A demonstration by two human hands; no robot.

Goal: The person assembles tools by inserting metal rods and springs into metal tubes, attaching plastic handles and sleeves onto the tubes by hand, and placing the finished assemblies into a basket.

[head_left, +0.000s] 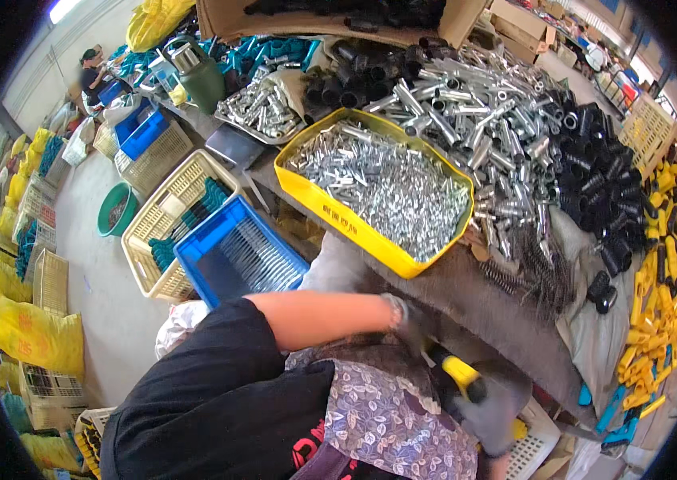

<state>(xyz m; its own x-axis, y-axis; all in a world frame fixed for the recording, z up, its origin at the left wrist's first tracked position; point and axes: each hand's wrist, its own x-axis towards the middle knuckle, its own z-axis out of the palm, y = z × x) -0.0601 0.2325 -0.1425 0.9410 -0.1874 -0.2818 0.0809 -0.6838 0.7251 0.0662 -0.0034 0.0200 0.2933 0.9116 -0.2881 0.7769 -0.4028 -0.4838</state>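
A yellow and black handle-like part (pixel 460 371) lies slantwise between my hands, over my lap. My left hand (pixel 412 330), in a dark glove, is at its upper black end; the fingers are smeared by motion and in shadow. By the lower black end is my right hand (pixel 489 418) in a grey glove, also blurred, so its grip does not show. A small pale metal piece (pixel 427 357) shows beside my left hand. Just beyond, a yellow tray (pixel 370 240) full of small silver metal pins stands on the dark worktable (pixel 506 308).
Silver tubes (pixel 498 128), black sleeves (pixel 594 172) and springs (pixel 518 276) are heaped beyond the tray. Yellow parts (pixel 662 288) are piled at the right. Left stand a blue crate (pixel 194 264) and a cream basket (pixel 142 268). A person (pixel 92 76) sits far left.
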